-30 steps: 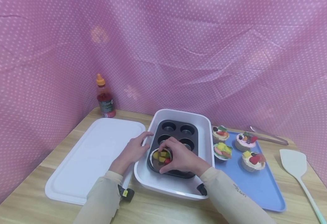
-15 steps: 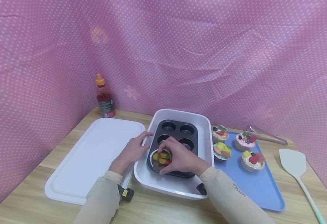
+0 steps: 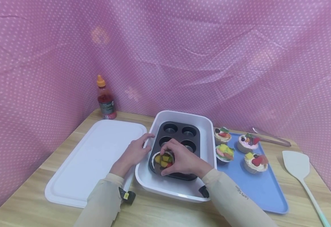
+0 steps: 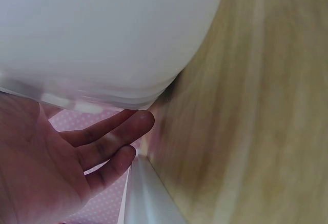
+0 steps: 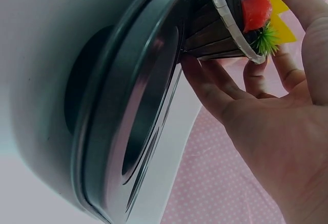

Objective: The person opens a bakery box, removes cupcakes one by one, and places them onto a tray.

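My right hand (image 3: 183,159) holds a cupcake (image 3: 163,164) by its sides, thumb and fingers around its brown pleated wrapper. Yellow, red and green pieces top it. It stands at the near-left cup of a dark muffin tin (image 3: 179,128); in the right wrist view much of the wrapper (image 5: 210,37) shows above the tin's face. The tin lies inside a deep white tub (image 3: 165,191). At the tub's left rim, my left hand (image 3: 132,156) rests with thumb and index finger over the edge. Its other fingers (image 4: 113,142) extend loosely along the outer wall.
A white board (image 3: 97,160) lies left of the tub. On the right, a blue tray (image 3: 253,192) bears several fruit-topped cupcakes (image 3: 255,163). Tongs (image 3: 273,138) and a pale spatula (image 3: 297,165) lie beyond it. A sauce bottle (image 3: 107,101) stands at the back left.
The cupcake's toppings have shifted slightly within my right hand's grip, as if the cupcake has turned a little. Both hands, the tub and the tin stay in place.
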Tool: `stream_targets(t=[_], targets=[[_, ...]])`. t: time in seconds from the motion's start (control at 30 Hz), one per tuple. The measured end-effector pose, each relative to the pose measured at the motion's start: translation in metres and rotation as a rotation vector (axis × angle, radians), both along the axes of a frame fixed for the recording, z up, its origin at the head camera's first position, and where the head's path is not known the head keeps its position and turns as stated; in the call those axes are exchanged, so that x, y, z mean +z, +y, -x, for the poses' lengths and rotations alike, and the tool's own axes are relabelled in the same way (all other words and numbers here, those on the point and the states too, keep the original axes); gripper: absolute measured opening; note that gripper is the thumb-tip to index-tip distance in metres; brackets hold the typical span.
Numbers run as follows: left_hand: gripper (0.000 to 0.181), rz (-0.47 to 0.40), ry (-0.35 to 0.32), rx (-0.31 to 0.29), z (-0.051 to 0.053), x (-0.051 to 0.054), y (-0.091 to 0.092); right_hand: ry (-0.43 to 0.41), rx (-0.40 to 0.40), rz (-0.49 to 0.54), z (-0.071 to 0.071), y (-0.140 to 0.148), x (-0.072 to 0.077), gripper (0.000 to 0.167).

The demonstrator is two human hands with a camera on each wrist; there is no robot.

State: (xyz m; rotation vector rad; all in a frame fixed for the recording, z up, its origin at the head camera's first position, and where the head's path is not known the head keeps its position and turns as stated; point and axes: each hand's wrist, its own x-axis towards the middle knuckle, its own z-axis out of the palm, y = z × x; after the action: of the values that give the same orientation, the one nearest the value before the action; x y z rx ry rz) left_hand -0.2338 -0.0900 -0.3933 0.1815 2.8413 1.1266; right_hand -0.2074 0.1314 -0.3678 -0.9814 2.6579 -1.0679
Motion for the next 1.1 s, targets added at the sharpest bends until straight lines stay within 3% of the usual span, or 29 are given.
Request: stream_targets(t=[0.83,1.1], targets=[[0.047,-0.016,0.004,0.001,-0.0007,-0.0011,-0.0010,0.020,0.017,0.034,0.0037,0.0018,-0.0029,0.046],[0.048,-0.007,0.019,-0.003,0.0015,-0.0019,-0.0013,0.002,-0.031,0.075,0.0024,0.0050,-0.0001,0.046]])
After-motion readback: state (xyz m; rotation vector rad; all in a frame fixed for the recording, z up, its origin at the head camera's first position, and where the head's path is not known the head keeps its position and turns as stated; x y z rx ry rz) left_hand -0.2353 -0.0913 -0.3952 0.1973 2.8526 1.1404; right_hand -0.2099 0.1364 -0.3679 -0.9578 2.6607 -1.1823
